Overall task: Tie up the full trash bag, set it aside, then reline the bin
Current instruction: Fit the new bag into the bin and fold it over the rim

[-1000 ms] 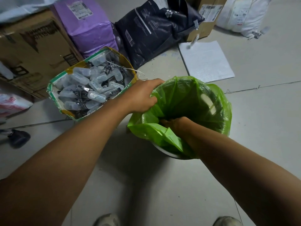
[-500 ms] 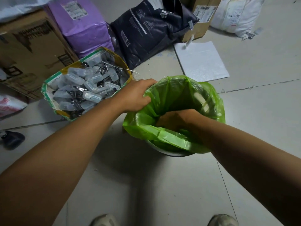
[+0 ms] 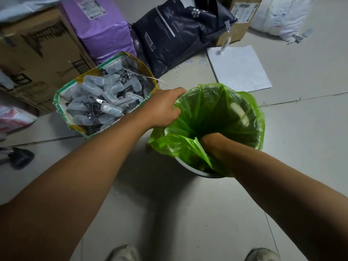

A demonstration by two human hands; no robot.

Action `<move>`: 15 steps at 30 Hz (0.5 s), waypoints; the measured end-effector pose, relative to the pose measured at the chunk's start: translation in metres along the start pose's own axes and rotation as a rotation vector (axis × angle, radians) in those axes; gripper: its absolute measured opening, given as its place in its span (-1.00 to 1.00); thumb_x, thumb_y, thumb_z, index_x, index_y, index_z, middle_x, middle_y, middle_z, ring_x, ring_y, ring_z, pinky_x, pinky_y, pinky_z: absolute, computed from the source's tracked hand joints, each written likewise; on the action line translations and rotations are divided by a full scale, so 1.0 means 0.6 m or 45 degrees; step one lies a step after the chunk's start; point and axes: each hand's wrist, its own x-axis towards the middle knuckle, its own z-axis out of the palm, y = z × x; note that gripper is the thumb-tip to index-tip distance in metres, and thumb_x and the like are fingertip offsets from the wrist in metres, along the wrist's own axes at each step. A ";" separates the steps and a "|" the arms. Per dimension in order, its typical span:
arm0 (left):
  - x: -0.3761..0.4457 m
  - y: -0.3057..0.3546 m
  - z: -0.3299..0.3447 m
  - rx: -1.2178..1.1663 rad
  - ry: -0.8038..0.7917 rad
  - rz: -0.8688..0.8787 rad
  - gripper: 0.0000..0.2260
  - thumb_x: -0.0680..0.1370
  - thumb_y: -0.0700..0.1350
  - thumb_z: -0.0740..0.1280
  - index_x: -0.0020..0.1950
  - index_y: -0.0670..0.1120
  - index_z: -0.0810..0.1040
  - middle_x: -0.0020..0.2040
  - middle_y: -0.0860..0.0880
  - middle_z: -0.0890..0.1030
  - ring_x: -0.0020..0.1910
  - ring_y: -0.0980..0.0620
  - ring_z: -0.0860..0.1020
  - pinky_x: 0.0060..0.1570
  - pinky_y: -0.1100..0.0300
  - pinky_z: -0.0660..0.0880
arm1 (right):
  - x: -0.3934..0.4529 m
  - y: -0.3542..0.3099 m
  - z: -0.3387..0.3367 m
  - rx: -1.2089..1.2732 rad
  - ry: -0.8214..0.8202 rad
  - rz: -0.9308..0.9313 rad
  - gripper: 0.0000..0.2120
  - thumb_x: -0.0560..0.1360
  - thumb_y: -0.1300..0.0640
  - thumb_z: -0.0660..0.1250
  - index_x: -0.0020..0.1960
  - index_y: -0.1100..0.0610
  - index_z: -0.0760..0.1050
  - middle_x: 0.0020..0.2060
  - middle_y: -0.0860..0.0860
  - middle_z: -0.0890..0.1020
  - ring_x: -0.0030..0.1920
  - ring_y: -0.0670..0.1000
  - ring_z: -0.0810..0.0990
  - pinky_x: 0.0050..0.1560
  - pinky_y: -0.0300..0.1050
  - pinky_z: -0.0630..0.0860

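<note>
A translucent green trash bag [image 3: 216,110] lines a round white bin [image 3: 190,169] on the tiled floor. Its edge is folded over the rim on the far and right sides and hangs loose at the near left. My left hand [image 3: 162,108] grips the bag's edge at the bin's left rim, fingers curled over it. My right hand [image 3: 212,144] reaches down inside the bag at the near side; its fingers are hidden in the green plastic, so I cannot see what they hold.
An open box [image 3: 62,95] of small clear plastic cases stands just left of the bin. Behind it are a cardboard box [image 3: 37,53], a purple pack [image 3: 101,25] and a dark bag [image 3: 180,29]. A white sheet [image 3: 239,68] lies beyond the bin. My shoes [image 3: 124,253] are at the bottom.
My right hand has pushed deeper into the bag from the near rim. The left hand holds the same edge at the left rim. The bag's mouth has spread wider.
</note>
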 end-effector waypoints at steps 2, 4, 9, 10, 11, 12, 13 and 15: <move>0.001 0.000 0.001 -0.003 -0.004 -0.005 -0.56 0.48 -0.20 0.28 0.36 0.00 0.46 0.12 -0.10 0.64 0.08 -0.10 0.57 0.04 0.10 0.51 | 0.000 0.001 0.000 0.046 0.006 -0.012 -0.58 0.65 0.13 0.15 0.48 0.23 0.29 0.45 0.17 0.35 0.44 0.16 0.33 0.38 -0.10 0.22; 0.001 0.001 0.002 -0.009 -0.010 -0.007 -0.56 0.48 -0.20 0.28 0.36 0.01 0.46 0.13 -0.09 0.64 0.09 -0.10 0.57 0.04 0.09 0.51 | 0.000 0.002 -0.003 0.126 -0.031 0.024 -0.59 0.65 0.12 0.17 0.44 0.25 0.34 0.40 0.17 0.42 0.38 0.16 0.40 0.33 -0.09 0.30; 0.003 0.001 -0.001 -0.006 -0.009 -0.049 -0.56 0.47 -0.20 0.27 0.34 0.02 0.45 0.10 -0.12 0.64 0.04 -0.12 0.58 0.01 0.04 0.53 | 0.007 0.013 -0.007 0.511 -0.249 0.091 -0.41 0.56 -0.18 0.22 0.44 0.17 0.32 0.35 0.07 0.45 0.19 0.06 0.45 0.24 -0.10 0.31; 0.003 0.002 -0.002 -0.002 -0.003 -0.073 -0.57 0.47 -0.20 0.27 0.34 0.01 0.45 0.09 -0.14 0.64 0.03 -0.14 0.58 -0.01 0.04 0.53 | 0.025 0.023 -0.006 0.623 -0.225 0.085 -0.26 0.42 -0.29 0.31 0.44 0.13 0.32 0.36 0.07 0.46 0.25 0.08 0.46 0.27 -0.08 0.33; 0.003 0.003 -0.002 0.006 0.008 -0.106 -0.58 0.48 -0.20 0.27 0.33 -0.01 0.44 0.07 -0.16 0.63 0.03 -0.17 0.58 -0.03 0.03 0.53 | 0.042 0.033 -0.007 0.721 -0.160 0.075 -0.11 0.23 -0.36 0.39 0.42 0.09 0.35 0.34 0.06 0.50 0.27 0.08 0.48 0.29 -0.05 0.37; 0.004 0.003 -0.003 0.017 0.023 -0.145 -0.59 0.48 -0.20 0.26 0.33 -0.03 0.42 0.06 -0.18 0.62 0.02 -0.19 0.57 -0.04 0.02 0.52 | 0.059 0.043 -0.005 0.793 -0.075 0.027 -0.09 0.12 -0.35 0.41 0.37 0.08 0.41 0.30 0.05 0.53 0.25 0.07 0.51 0.31 -0.02 0.40; 0.004 0.005 -0.003 0.029 0.044 -0.187 -0.60 0.48 -0.21 0.26 0.32 -0.05 0.41 0.06 -0.20 0.61 0.02 -0.21 0.57 -0.05 0.01 0.52 | 0.046 0.036 -0.015 0.774 0.028 -0.070 -0.21 0.16 -0.30 0.40 0.28 0.09 0.47 0.23 0.03 0.56 0.20 0.05 0.52 0.31 -0.01 0.41; 0.003 0.007 -0.007 0.044 0.090 -0.269 -0.64 0.47 -0.21 0.25 0.28 -0.10 0.40 0.06 -0.23 0.59 0.01 -0.25 0.56 -0.02 -0.05 0.53 | 0.002 0.014 -0.041 0.534 0.116 -0.199 -0.61 0.44 -0.12 0.31 0.18 0.08 0.51 0.16 0.06 0.55 0.16 0.06 0.51 0.26 -0.04 0.38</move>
